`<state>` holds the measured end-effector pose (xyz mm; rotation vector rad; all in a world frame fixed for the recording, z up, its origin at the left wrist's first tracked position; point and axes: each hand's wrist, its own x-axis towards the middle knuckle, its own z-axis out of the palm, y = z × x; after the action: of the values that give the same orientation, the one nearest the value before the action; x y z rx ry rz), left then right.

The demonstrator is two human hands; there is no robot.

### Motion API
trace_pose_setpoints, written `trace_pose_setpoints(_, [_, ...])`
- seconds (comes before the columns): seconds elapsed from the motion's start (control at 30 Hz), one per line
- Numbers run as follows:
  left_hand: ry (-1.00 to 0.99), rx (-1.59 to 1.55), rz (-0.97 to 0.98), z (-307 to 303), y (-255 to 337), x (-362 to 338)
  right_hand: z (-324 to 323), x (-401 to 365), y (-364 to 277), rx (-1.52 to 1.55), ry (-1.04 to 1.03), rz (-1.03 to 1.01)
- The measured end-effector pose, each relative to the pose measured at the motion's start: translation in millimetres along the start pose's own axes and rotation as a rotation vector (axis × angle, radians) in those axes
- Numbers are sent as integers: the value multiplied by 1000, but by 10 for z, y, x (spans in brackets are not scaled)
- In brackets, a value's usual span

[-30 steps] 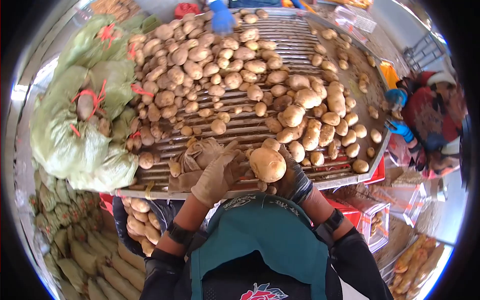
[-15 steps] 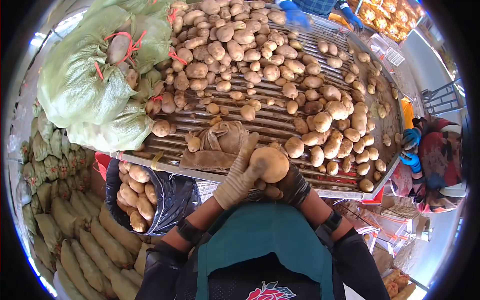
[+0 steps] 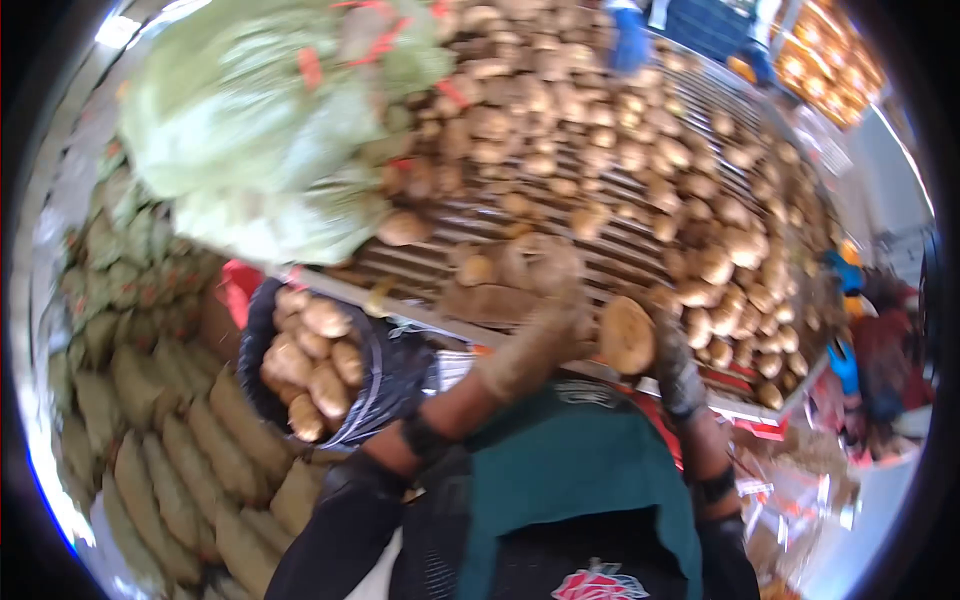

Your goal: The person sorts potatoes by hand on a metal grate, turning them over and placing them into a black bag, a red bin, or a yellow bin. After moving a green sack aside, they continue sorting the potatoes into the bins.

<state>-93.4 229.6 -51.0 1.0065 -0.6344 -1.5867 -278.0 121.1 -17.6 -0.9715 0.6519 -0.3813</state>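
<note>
A large, pale brown potato (image 3: 627, 337) is held up over the near edge of the slatted table (image 3: 625, 257). My right hand (image 3: 678, 365), in a dark glove, grips it from the right side. On the other side is my left hand (image 3: 540, 348) in a beige, dirt-stained glove, its thumb side close to the potato and its fingers smeared by motion. Just beyond the left hand lies a crumpled brown cloth (image 3: 490, 305) with a small potato (image 3: 477, 269) against it.
Loose potatoes (image 3: 735, 250) cover much of the table. Full green mesh sacks (image 3: 250, 130) rest at its left end. Below stands a black-lined bucket (image 3: 385, 375) of potatoes; filled sacks (image 3: 185, 470) line the floor. Co-workers' blue gloves (image 3: 630, 40) show opposite and at right (image 3: 843, 367).
The view has shifted, so the table scene sits further right and is blurred. My hands have moved apart; the left has come away from the potato, which stays at the right hand.
</note>
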Motion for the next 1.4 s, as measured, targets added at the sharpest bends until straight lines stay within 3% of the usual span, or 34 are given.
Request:
trace_pose_setpoints(0.03, [-66, -147, -50, -16, -14, 23, 51, -6, -54, -146, 5, -58])
trace_pose_setpoints(0.07, [-89, -734, -136, 7, 17, 29, 100, -21, -111, -278, 9, -116])
trace_pose_setpoints(0.17, [60, -551, 14, 30, 300, -246, 264, -95, -287, -413, 70, -256])
trace_pose_setpoints(0.2, [80, -558, 34, -41, 324, -344, 374, -92, -352, -274, 159, -267])
trace_pose_setpoints(0.3, [130, -771, 60, -470, 211, -703, -66, 170, -65, -452, 274, -276])
trace_pose_setpoints(0.33, [145, -773, 84, -678, 103, -854, -135, 224, 67, -632, 301, -257])
trace_pose_setpoints(0.4, [325, -763, 199, -1027, 38, -1245, -393, 406, 471, -1347, 318, -546])
trace_pose_setpoints(0.47, [573, -687, 335, -1238, 162, -1633, -488, 345, 754, -1608, 315, -437])
trace_pose_setpoints(0.53, [687, -742, 456, -1523, 255, -2028, -586, 310, 1025, -1742, 332, -546])
trace_pose_setpoints(0.63, [818, -846, 523, -2139, 263, -2619, -572, 292, 1084, -1637, 370, -408])
trace_pose_setpoints(0.7, [923, -783, 564, -2493, 467, -2947, -819, 365, 1246, -1310, 399, -355])
trace_pose_setpoints(0.77, [976, -725, 592, -3227, 368, -3349, -960, 386, 1318, -1085, 406, -321])
trace_pose_setpoints(0.87, [1126, -634, 516, -4318, 359, -3815, -791, 360, 1234, -1167, 409, -291])
trace_pose_setpoints(0.93, [1601, -274, 349, -4293, 647, -3787, -705, 369, 1204, -690, 423, -174])
trace_pose_setpoints(0.97, [1565, -167, 184, -4550, 622, -3979, -618, 364, 1158, -350, 458, -98])
trace_pose_setpoints(1.0, [1760, -6, -137, -4269, 919, -3912, -527, 361, 1110, -43, 524, -39])
trace_pose_setpoints(1.03, [1797, 107, -15, -4692, 682, -4098, -686, 361, 1173, -803, 466, -297])
trace_pose_setpoints(1.07, [1826, 222, 110, -5119, 463, -4322, -768, 342, 1198, -1080, 408, -347])
trace_pose_setpoints(1.1, [1818, 228, 106, -5125, 520, -4347, -766, 326, 1180, -1376, 372, -420])
trace_pose_setpoints(1.17, [1936, -23, 297, -5111, 606, -4356, -635, 290, 1065, -1834, 333, -594])
trace_pose_setpoints(1.23, [1967, 15, 367, -5021, 660, -4271, -843, 376, 1258, -1687, 289, -557])
trace_pose_setpoints(1.33, [1732, 329, 661, -4482, 750, -3829, -796, 319, 1238, -1603, 271, -509])
trace_pose_setpoints(1.37, [1795, 547, 539, -3742, 1014, -3323, -714, 285, 1171, -1604, 276, -498])
trace_pose_setpoints(1.4, [1709, 901, 413, -3184, 1111, -2921, -637, 260, 1120, -1614, 282, -492])
